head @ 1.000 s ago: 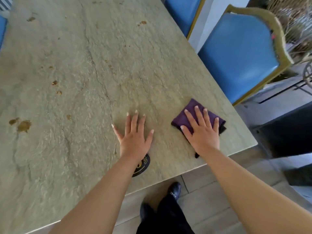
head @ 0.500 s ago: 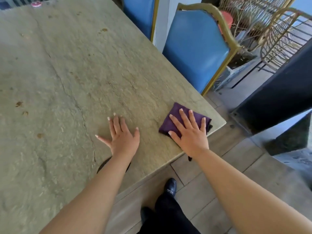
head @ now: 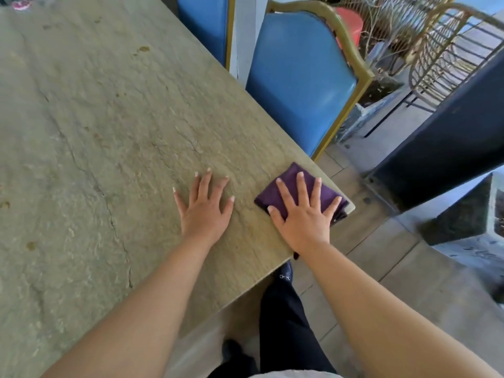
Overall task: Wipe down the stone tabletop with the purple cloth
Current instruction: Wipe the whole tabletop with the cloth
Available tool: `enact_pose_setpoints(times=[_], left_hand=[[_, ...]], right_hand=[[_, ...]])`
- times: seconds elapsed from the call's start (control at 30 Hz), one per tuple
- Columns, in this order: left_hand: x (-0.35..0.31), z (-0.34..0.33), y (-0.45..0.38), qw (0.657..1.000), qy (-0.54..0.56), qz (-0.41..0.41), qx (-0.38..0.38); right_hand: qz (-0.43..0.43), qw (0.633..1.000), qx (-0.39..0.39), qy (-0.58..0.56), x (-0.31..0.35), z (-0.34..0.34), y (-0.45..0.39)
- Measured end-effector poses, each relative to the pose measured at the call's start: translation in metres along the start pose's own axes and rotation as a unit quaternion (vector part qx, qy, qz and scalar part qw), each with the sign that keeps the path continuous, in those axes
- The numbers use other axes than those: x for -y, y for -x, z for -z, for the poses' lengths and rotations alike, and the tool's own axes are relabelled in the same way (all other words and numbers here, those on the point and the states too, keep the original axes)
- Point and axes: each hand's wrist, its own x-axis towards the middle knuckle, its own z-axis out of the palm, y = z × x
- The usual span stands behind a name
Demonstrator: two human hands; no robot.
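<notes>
**Cloth pressed flat at the table corner**

The purple cloth [head: 297, 192] is laid folded on the stone tabletop [head: 122, 126], right at the corner nearest the blue chair [head: 300, 77]. It is pressed down by the right hand [head: 304, 214], whose fingers are kept straight and spread over the fabric. Nothing is clenched or pinched; the cloth is only held under the flat palm and fingers. This flat pressure is probably chosen so that a wide area of cloth is rubbed on the stone.

The left hand [head: 206, 208] is placed just beside the cloth, on the side away from the chair. It is also flat and spread on the bare stone, holding nothing, and it seems to be used as a support while the body is leaned over the table.

Most of the cloth lies under and ahead of the right fingers, and one dark edge is seen past the little finger at the table rim. Brown spots [head: 31, 245] are seen on the stone well apart from the cloth, so much wiping is judged to remain.
</notes>
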Motion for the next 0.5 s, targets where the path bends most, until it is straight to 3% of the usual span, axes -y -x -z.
enact_pose_setpoints(times=[0.1,0.2,0.3,0.4,0.43,0.5], left_hand=[[0.007,0.008,-0.023,1.000,-0.006,-0.002,-0.008],[0.021,0.014,-0.048,0.997,0.013,0.067,-0.027],[0.045,0.022,-0.073,0.985,0.016,0.168,-0.037],[0.065,0.024,-0.083,0.976,-0.009,0.217,-0.015],[0.067,0.024,-0.083,0.975,-0.014,0.220,-0.013],[0.066,0.023,-0.083,0.975,-0.018,0.219,-0.018]], right_hand=[[-0.042,0.999,0.012,-0.014,0.006,0.010,-0.058],[-0.027,0.999,0.029,-0.015,0.035,0.017,-0.100],[0.156,0.988,0.018,0.013,0.070,0.013,-0.112],[0.391,0.919,0.005,0.051,0.072,0.013,-0.144],[0.413,0.909,-0.001,0.058,0.070,0.016,-0.164],[0.362,0.930,-0.008,0.067,0.075,0.022,-0.207]])
